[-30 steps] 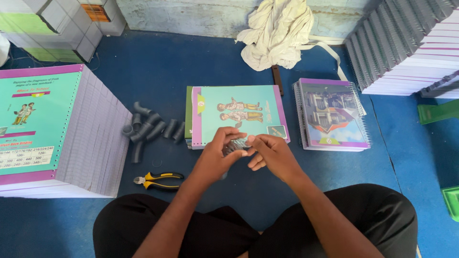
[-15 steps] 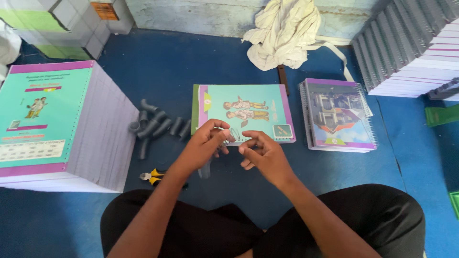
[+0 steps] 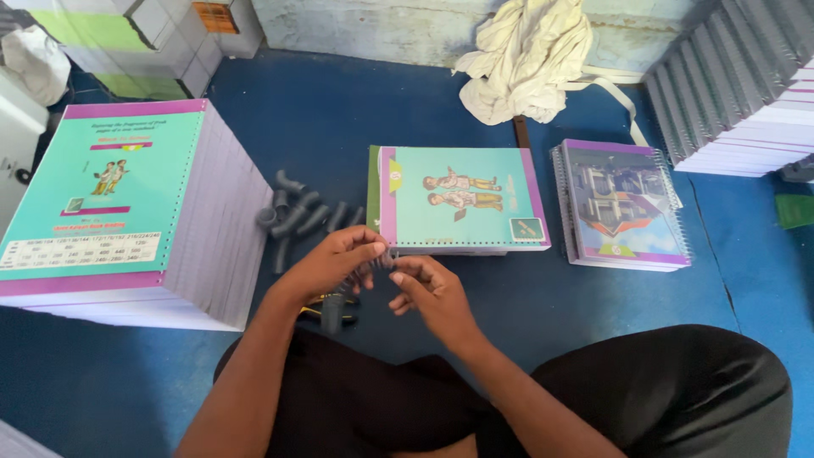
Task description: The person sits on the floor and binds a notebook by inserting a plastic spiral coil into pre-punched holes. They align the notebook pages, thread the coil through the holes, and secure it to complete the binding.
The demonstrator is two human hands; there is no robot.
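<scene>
My left hand (image 3: pixel 335 265) and my right hand (image 3: pixel 432 293) meet just in front of me over the blue floor, both pinching a grey spiral binding coil (image 3: pixel 373 265) that hangs down to about (image 3: pixel 332 318). Just beyond the hands lies a teal-and-purple notebook (image 3: pixel 462 199) with its punched edge toward me. A pile of more grey coils (image 3: pixel 297 216) lies to the left of that notebook. Pliers with yellow-and-black handles (image 3: pixel 326 312) lie under my left wrist, mostly hidden.
A tall stack of teal-covered punched books (image 3: pixel 127 212) stands at the left. A spiral-bound notebook (image 3: pixel 623 203) lies at the right, with fanned stacks of bound books (image 3: pixel 738 85) behind it. A crumpled cream cloth (image 3: pixel 530 55) lies by the far wall. My crossed legs (image 3: pixel 593 399) fill the foreground.
My hands have drawn back from the notebook's edge toward me and a little lower, still working the coil. The view has shifted slightly right.
</scene>
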